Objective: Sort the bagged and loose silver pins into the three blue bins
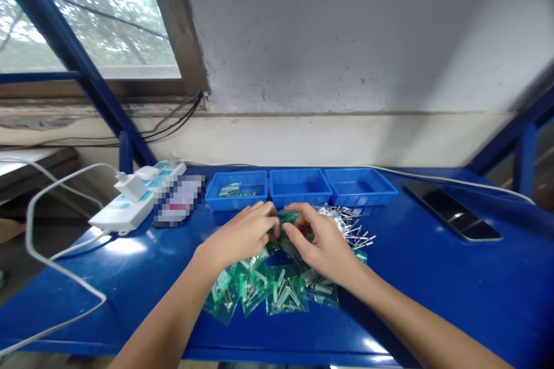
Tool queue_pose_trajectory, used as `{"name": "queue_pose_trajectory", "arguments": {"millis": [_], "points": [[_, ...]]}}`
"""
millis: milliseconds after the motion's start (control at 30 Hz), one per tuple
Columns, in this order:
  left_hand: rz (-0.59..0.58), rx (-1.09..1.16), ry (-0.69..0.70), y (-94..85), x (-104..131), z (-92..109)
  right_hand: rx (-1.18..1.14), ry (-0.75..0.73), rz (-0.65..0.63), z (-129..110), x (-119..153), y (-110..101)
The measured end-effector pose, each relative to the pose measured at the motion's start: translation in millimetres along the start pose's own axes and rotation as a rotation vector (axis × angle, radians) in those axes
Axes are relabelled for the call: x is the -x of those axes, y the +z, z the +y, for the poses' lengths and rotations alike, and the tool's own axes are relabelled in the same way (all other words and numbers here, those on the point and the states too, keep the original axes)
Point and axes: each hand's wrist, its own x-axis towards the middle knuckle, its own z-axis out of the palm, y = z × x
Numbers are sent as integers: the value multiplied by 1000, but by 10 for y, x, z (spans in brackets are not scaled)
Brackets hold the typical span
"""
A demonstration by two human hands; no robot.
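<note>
My left hand (246, 230) is closed, its fingers curled at the edge of a green plastic bag (288, 217). Across from it, my right hand (324, 242) has its thumb and index finger bent and apart, with the bag between the two hands. What the bag holds is hidden behind my fingers. Below the hands lie several green clear bags (285, 294) filled with pale wall plugs and metal screws. A heap of loose shiny metal pins or screws (352, 228) spreads just beyond my right hand.
Three blue bins stand along the back: the left bin (236, 203) has small green packets inside, beside the middle bin (298, 201) and right bin (363, 198). A power strip (125, 213) with a white cable and a phone (177, 204) are left; another phone (454, 213) lies right.
</note>
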Motion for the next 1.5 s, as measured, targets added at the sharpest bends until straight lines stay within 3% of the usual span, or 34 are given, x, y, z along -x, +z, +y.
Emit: {"name": "queue_pose_trajectory", "arguments": {"millis": [200, 367, 500, 633, 700, 767, 867, 933, 1000, 1167, 1267, 1400, 1500], "points": [[121, 34, -16, -73, -11, 3, -6, 10, -23, 7, -3, 9], [-38, 76, -24, -116, 70, -16, -10, 15, -23, 0, -3, 6], [-164, 113, -159, -51, 100, -65, -18, 16, -30, 6, -4, 3], [-149, 32, -156, -11, 47, -53, -29, 18, -46, 26, -5, 7], [-7, 17, -105, -33, 10, -3, -52, 25, -47, 28, -8, 15], [270, 65, -57, -68, -19, 67, -147, 70, -38, 16, -18, 25], [675, 161, 29, -90, -46, 164, -477, 222, -15, -28, -40, 34], [790, 178, 95, -63, -64, 205, -684, 330, 8, -56, -56, 22], [821, 165, 145, -20, -81, 228, -797, 401, 39, -62, -74, -6], [770, 183, 204, 6, -80, 296, -853, 412, 196, 37, -137, -74], [637, 231, 82, -33, -75, 331, -739, 325, 387, 83, -155, -105], [467, 552, -211, -22, -113, 314, -303, 21, 511, 36, -91, -169], [404, 854, -253, 10, -136, 308, -4, -273, 470, -12, -19, -171]]}}
